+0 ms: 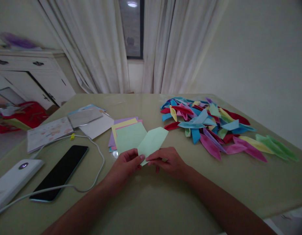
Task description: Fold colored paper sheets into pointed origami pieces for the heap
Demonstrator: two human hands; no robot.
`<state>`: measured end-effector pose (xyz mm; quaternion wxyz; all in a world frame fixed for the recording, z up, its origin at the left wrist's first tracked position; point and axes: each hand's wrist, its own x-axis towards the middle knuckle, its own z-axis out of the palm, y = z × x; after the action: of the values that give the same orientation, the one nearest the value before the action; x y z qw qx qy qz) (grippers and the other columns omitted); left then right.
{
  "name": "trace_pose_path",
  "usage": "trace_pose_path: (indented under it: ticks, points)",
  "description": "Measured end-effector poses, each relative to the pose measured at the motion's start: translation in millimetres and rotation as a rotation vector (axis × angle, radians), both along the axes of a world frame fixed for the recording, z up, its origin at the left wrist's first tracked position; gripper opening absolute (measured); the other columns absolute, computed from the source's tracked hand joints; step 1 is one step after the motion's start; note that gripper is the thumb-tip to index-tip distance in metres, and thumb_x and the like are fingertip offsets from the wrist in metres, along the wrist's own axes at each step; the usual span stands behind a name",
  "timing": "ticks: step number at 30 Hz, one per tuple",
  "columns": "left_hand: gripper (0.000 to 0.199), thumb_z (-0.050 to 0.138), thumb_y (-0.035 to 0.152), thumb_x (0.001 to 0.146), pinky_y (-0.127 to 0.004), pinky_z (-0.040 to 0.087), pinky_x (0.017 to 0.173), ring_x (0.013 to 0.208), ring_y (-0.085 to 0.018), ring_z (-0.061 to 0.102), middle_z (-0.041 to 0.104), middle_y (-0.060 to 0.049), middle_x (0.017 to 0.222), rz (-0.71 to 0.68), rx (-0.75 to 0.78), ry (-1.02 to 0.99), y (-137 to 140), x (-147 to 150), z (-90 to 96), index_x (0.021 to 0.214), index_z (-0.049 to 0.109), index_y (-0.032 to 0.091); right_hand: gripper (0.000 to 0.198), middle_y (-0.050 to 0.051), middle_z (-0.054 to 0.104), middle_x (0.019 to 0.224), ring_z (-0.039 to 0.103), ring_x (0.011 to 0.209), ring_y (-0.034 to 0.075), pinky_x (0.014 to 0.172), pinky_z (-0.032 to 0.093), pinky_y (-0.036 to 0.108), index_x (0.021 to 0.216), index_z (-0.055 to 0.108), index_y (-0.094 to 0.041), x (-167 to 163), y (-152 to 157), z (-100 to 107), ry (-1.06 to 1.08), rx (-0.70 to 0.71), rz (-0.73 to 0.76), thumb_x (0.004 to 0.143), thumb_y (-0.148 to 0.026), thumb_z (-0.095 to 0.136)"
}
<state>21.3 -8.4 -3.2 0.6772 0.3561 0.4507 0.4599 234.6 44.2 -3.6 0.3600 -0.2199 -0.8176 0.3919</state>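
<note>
A light green sheet of folded paper (pixel 153 139) is held above the table, tilted up to the right, its far corners folded in. My left hand (pixel 127 164) pinches its near left edge between thumb and fingers. At the near right edge, my right hand (pixel 166 160) grips the same paper with its fingertips. Just behind my left hand lies a stack of square coloured paper (pixel 130 135), with a green sheet on top and yellow, pink and purple edges showing. The hands cover the paper's lowest part.
A heap of folded coloured paper pieces (pixel 202 120) spreads over the table's right side. To the left lie a black phone (pixel 61 173), a white power bank (pixel 16 179), a white cable (pixel 100 163) and several flat packets and sheets (pixel 51 132). Curtains (pixel 97 49) hang behind the table.
</note>
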Motion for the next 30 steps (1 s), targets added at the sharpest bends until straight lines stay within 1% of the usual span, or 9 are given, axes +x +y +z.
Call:
trace_pose_path:
  ticks: [4,8,11,16,18,21,25,27,30]
  points:
    - [0.029,0.085,0.047,0.081,-0.025,0.049,0.067,0.071,-0.015,0.065,0.074,-0.003,0.082,0.031,0.085,0.111,-0.2,-2.4,-0.7,0.086,0.076,0.020,0.019,0.002,0.077,0.078,0.071,0.055,0.012,0.059,0.054,0.022,0.100,0.079,-0.021,-2.9,-2.8,5.5,-0.032,-0.059,-0.079,0.099,-0.038,0.071]
    - [0.028,0.088,0.045,0.076,-0.030,0.052,0.070,0.074,-0.021,0.068,0.075,-0.004,0.080,0.039,0.105,0.184,-0.8,-4.1,1.9,0.085,0.077,0.020,0.023,0.002,0.073,0.081,0.071,0.059,0.013,0.054,0.052,0.022,0.094,0.076,-0.019,-7.5,-4.9,8.9,-0.006,-0.210,-0.112,0.097,-0.041,0.072]
    - [0.026,0.088,0.041,0.076,-0.031,0.054,0.073,0.081,-0.023,0.071,0.077,-0.005,0.086,0.041,0.116,0.163,-1.2,-4.3,2.6,0.090,0.079,0.021,0.025,0.003,0.071,0.086,0.072,0.062,0.014,0.054,0.053,0.023,0.093,0.074,-0.018,-9.9,-5.8,8.6,0.044,-0.306,-0.144,0.095,-0.043,0.074]
    - [0.026,0.086,0.035,0.080,-0.033,0.055,0.086,0.096,-0.024,0.072,0.079,-0.007,0.102,0.012,0.160,0.058,-2.6,-2.9,2.1,0.101,0.078,0.022,0.022,0.000,0.066,0.079,0.071,0.062,0.014,0.057,0.054,0.024,0.094,0.065,-0.019,-12.4,-8.3,8.7,0.100,-0.391,-0.193,0.096,-0.040,0.072]
    - [0.027,0.087,0.036,0.081,-0.033,0.055,0.086,0.095,-0.024,0.073,0.079,-0.007,0.102,-0.002,0.161,0.036,-3.1,-1.9,1.8,0.100,0.076,0.021,0.022,-0.001,0.065,0.078,0.070,0.061,0.014,0.056,0.053,0.024,0.093,0.062,-0.019,-13.2,-9.3,8.9,0.099,-0.404,-0.208,0.096,-0.039,0.070]
    - [0.030,0.088,0.039,0.079,-0.033,0.055,0.082,0.090,-0.023,0.073,0.079,-0.008,0.100,-0.012,0.150,0.029,-3.1,-0.9,0.8,0.098,0.075,0.019,0.020,-0.001,0.064,0.076,0.068,0.058,0.013,0.055,0.052,0.024,0.093,0.060,-0.019,-14.0,-10.3,8.9,0.094,-0.397,-0.229,0.096,-0.038,0.068]
    - [0.028,0.087,0.042,0.079,-0.031,0.055,0.079,0.086,-0.022,0.072,0.079,-0.007,0.094,0.024,0.151,0.075,-2.2,-1.8,-1.3,0.090,0.075,0.019,0.016,0.000,0.065,0.079,0.067,0.062,0.014,0.059,0.053,0.025,0.097,0.065,-0.019,-14.2,-10.5,8.4,0.085,-0.332,-0.217,0.095,-0.034,0.070]
    - [0.027,0.086,0.042,0.081,-0.030,0.054,0.077,0.083,-0.021,0.072,0.078,-0.005,0.091,0.035,0.152,0.087,-1.7,-2.6,-1.9,0.089,0.074,0.020,0.017,0.000,0.065,0.081,0.067,0.064,0.013,0.060,0.053,0.025,0.095,0.067,-0.019,-14.6,-10.3,7.8,0.092,-0.307,-0.213,0.092,-0.034,0.074]
    - [0.026,0.088,0.040,0.079,-0.030,0.054,0.078,0.082,-0.020,0.072,0.078,-0.005,0.090,0.026,0.164,0.082,-1.4,-2.7,-1.5,0.089,0.074,0.020,0.019,0.001,0.066,0.080,0.066,0.064,0.013,0.059,0.052,0.025,0.091,0.066,-0.019,-15.5,-10.1,6.8,0.102,-0.325,-0.226,0.091,-0.036,0.076]
